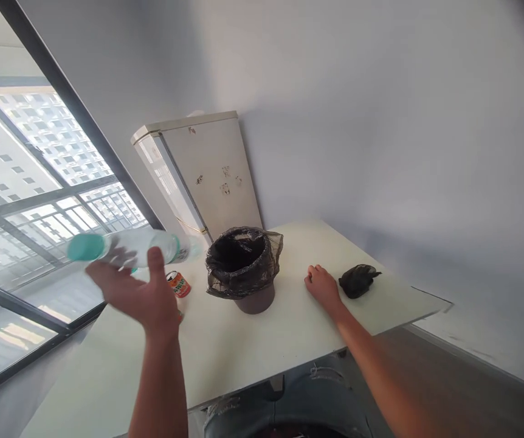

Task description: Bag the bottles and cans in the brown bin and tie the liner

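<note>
My left hand (141,298) is raised over the left side of the table, closed around a clear plastic bottle (137,246) that lies nearly level, its teal end pointing left. Motion blurs the bottle slightly. Just behind that wrist stands a red-orange can (179,284), and a sliver of another coloured item shows beside the forearm, mostly hidden. My right hand (322,285) rests on the tabletop with fingers curled and nothing visible in them. Close to its right lies a knotted black plastic bag (358,281). Between both hands stands a bin (256,299) lined with a black bag (244,283).
The white table (234,359) has its near edge just in front of my body. A white fridge (216,176) stands behind it against the grey wall (357,121). On the left, a large dark-framed window (43,201) rises past the table.
</note>
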A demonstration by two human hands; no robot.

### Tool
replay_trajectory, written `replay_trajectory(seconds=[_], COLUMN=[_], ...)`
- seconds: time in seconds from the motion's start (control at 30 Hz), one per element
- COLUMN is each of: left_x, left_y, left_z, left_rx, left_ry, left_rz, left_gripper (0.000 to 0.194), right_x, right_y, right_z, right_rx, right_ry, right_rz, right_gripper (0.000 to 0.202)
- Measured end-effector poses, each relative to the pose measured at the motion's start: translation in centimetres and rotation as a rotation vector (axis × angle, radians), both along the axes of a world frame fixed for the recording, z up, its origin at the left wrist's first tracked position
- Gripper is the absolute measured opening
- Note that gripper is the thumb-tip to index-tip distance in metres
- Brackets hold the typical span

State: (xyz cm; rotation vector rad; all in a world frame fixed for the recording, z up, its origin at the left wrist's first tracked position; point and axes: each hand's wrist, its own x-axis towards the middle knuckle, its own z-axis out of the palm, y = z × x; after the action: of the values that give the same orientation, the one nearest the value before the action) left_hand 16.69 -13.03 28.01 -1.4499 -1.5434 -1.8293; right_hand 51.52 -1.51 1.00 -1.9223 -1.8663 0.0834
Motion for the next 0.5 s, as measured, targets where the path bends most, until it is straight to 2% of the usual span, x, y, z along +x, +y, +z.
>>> replay_trajectory(seconds=[0.07, 0.13, 0.23, 0.3, 0.4, 0.5], left_x=[2.1, 3.9, 5.4, 5.8, 6.1, 5.6], left_y=[1.7, 3.7, 5.9, 6.5, 6.5, 6.2], left_z=[0.5, 0.3, -1.0, -1.9, -3.1, -3.8], left_rx=[-0.014, -0.129, -0.327, -0.461, -0.579, -0.489], left_ry=[-0.015, -0.014, -0.018, 0.012, 0.145, 0.229], left_rz=[-0.078, -0.195, -0.360, -0.426, -0.408, -0.316], left_gripper=[0.046, 0.052, 0.070, 0.073, 0.053, 0.033], right_x=[0.3, 0.4, 0.5, 0.6, 0.7, 0.7], right_y=[0.0, 0.1, 0.2, 0.3, 0.3, 0.1], right_z=[0.0, 0.0, -0.2, -0.4, -0.5, -0.2], right_rx=[-0.005, -0.011, -0.007, -0.003, -0.004, -0.010], right_ry=[0.039, 0.062, 0.093, 0.112, 0.132, 0.128], right_rz=[0.000, 0.004, 0.008, 0.007, 0.024, 0.035], right_gripper=[0.013, 0.013, 0.012, 0.013, 0.013, 0.013])
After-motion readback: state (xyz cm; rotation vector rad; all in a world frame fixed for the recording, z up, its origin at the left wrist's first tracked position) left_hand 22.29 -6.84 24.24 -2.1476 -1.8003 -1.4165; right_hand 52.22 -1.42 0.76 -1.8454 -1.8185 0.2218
